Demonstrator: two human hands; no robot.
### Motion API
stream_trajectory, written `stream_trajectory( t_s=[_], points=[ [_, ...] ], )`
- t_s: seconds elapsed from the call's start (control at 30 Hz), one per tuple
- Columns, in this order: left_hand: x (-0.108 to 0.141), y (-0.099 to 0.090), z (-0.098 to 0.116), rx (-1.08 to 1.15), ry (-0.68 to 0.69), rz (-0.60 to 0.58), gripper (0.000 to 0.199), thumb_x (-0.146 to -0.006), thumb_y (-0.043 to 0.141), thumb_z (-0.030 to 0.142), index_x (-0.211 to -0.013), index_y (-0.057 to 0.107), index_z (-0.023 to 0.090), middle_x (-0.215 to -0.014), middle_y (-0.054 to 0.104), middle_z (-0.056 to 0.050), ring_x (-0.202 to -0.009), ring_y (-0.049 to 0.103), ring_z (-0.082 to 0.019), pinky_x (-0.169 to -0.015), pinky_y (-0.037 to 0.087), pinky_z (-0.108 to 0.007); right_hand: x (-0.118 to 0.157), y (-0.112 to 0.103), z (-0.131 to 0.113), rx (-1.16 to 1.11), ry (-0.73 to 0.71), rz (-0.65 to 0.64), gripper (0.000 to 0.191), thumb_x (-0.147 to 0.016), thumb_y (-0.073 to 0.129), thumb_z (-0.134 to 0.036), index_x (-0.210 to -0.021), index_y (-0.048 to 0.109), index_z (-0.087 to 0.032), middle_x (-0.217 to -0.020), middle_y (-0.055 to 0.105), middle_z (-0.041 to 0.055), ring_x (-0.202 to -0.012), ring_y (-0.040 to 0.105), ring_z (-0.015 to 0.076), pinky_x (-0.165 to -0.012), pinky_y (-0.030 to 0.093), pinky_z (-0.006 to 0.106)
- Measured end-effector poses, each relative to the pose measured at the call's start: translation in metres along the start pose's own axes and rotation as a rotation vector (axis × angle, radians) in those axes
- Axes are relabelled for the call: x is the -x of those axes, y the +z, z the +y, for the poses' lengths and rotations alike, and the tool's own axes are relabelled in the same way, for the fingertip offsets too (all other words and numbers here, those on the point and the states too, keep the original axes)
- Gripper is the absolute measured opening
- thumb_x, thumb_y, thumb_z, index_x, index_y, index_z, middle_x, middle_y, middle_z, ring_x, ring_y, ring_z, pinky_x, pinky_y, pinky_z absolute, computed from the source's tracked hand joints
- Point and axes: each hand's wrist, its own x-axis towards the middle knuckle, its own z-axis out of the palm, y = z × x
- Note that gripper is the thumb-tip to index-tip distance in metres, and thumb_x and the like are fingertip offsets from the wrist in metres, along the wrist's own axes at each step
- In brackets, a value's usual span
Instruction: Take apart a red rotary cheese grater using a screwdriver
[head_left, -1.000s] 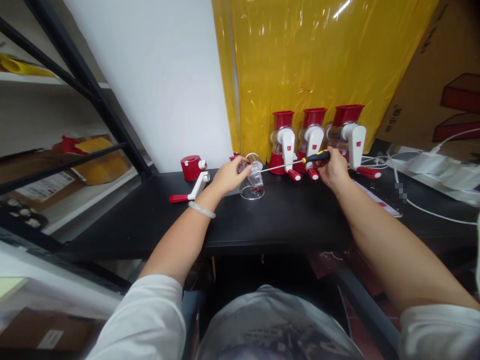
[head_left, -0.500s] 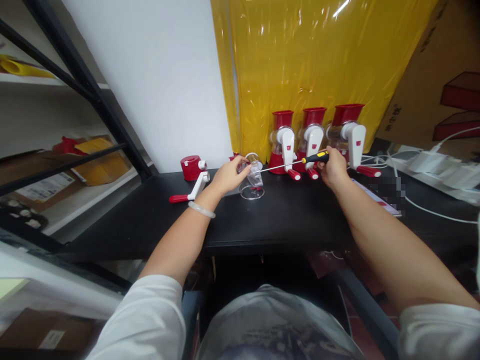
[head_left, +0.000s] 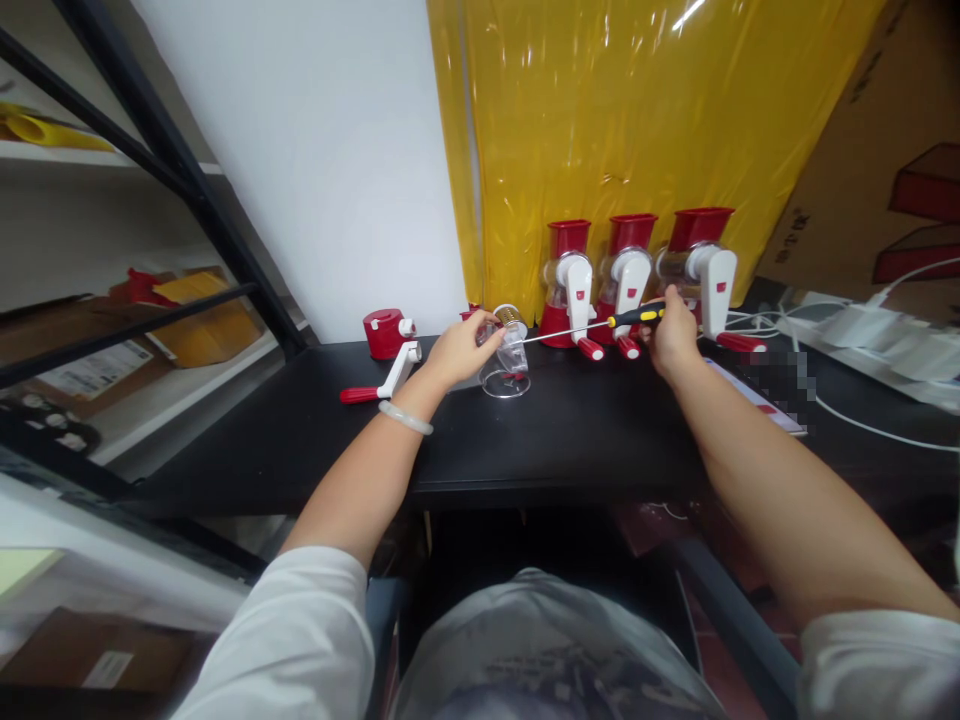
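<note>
My left hand (head_left: 455, 354) grips a clear plastic housing (head_left: 508, 358) that stands on the black table (head_left: 555, 440). My right hand (head_left: 673, 334) holds a screwdriver (head_left: 592, 326) with a black and yellow handle. Its thin shaft runs left, and the tip meets the clear housing near the top. Behind the screwdriver, three assembled red and white hand-crank grinders (head_left: 631, 280) stand in a row against the yellow sheet.
A loose white crank with a red knob (head_left: 379, 382) and a red cap part (head_left: 385, 332) lie left of the housing. White cables and a power strip (head_left: 862, 340) fill the right side. A black metal shelf frame (head_left: 172, 170) stands at left.
Almost nothing differs. My right hand and the screwdriver handle have shifted very slightly; my left hand keeps its hold on the housing.
</note>
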Motion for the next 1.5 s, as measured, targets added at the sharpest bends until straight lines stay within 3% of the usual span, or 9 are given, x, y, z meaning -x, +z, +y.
stream_trajectory(
  t_s=[0.17,0.37,0.6,0.83,1.07,1.23,1.33,1.5],
  points=[
    [0.000,0.001,-0.001,0.005,0.004,0.009,0.037,-0.103,0.059,0.052,-0.128,0.069,0.026,-0.123,0.080,-0.012,-0.116,0.074,-0.031,-0.103,0.057,-0.047,-0.003,-0.003,0.004,0.012,-0.022,-0.018,0.039,-0.096,0.069,-0.055,-0.076,0.056,-0.025,-0.053,0.046,-0.0060,-0.038,0.039,0.0100,-0.034,0.029,0.024],
    [0.000,0.001,0.000,-0.004,0.004,0.003,0.040,-0.104,0.058,0.053,-0.130,0.069,0.024,-0.124,0.080,-0.012,-0.114,0.074,-0.031,-0.102,0.056,-0.047,-0.003,-0.004,0.002,-0.028,0.061,-0.090,0.035,-0.096,0.069,-0.047,-0.074,0.052,-0.025,-0.043,0.032,-0.0103,-0.032,0.028,0.0083,-0.031,0.022,0.022],
    [0.000,0.000,0.000,-0.001,0.004,0.002,0.038,-0.104,0.059,0.052,-0.128,0.069,0.026,-0.121,0.080,-0.011,-0.111,0.074,-0.030,-0.098,0.057,-0.045,0.002,-0.003,-0.005,-0.064,0.104,-0.103,0.028,-0.097,0.061,-0.034,-0.072,0.054,-0.024,-0.047,0.044,-0.0057,-0.033,0.036,0.0084,-0.030,0.028,0.019],
    [0.000,0.001,0.000,-0.003,0.005,0.002,0.039,-0.104,0.059,0.052,-0.129,0.069,0.025,-0.121,0.080,-0.012,-0.111,0.074,-0.030,-0.100,0.057,-0.046,0.000,-0.003,-0.004,-0.082,0.122,-0.112,0.028,-0.096,0.063,-0.036,-0.072,0.052,-0.024,-0.048,0.044,-0.0065,-0.034,0.036,0.0080,-0.032,0.032,0.019],
    [0.000,0.001,0.000,-0.014,-0.002,0.005,0.039,-0.104,0.058,0.052,-0.130,0.069,0.024,-0.122,0.080,-0.012,-0.110,0.074,-0.030,-0.099,0.057,-0.047,-0.006,0.001,0.002,-0.163,0.089,-0.053,0.018,-0.085,0.068,-0.028,-0.074,0.054,-0.023,-0.057,0.052,-0.0048,-0.044,0.050,0.0102,-0.037,0.038,0.019],
    [0.001,0.000,0.000,-0.006,0.010,0.007,0.038,-0.103,0.059,0.052,-0.128,0.069,0.025,-0.121,0.080,-0.011,-0.111,0.074,-0.029,-0.099,0.058,-0.045,-0.001,0.001,-0.001,-0.211,0.080,-0.103,0.024,-0.090,0.062,-0.035,-0.071,0.056,-0.022,-0.060,0.056,-0.0017,-0.047,0.054,0.0107,-0.041,0.045,0.021],
    [0.000,0.001,0.000,-0.008,0.013,0.012,0.038,-0.104,0.058,0.052,-0.128,0.069,0.026,-0.121,0.080,-0.011,-0.112,0.074,-0.029,-0.099,0.058,-0.045,0.000,0.000,-0.001,-0.184,0.047,-0.102,0.036,-0.096,0.060,-0.047,-0.070,0.054,-0.024,-0.059,0.058,-0.0010,-0.047,0.057,0.0130,-0.041,0.049,0.024],
    [0.000,0.002,-0.001,-0.004,0.008,0.009,0.040,-0.103,0.059,0.053,-0.129,0.069,0.024,-0.122,0.080,-0.012,-0.115,0.074,-0.031,-0.101,0.057,-0.047,-0.007,-0.003,0.006,-0.050,-0.062,-0.120,0.056,-0.095,0.060,-0.075,-0.069,0.053,-0.026,-0.053,0.056,-0.0020,-0.037,0.049,0.0121,-0.033,0.039,0.025]
  ],
)
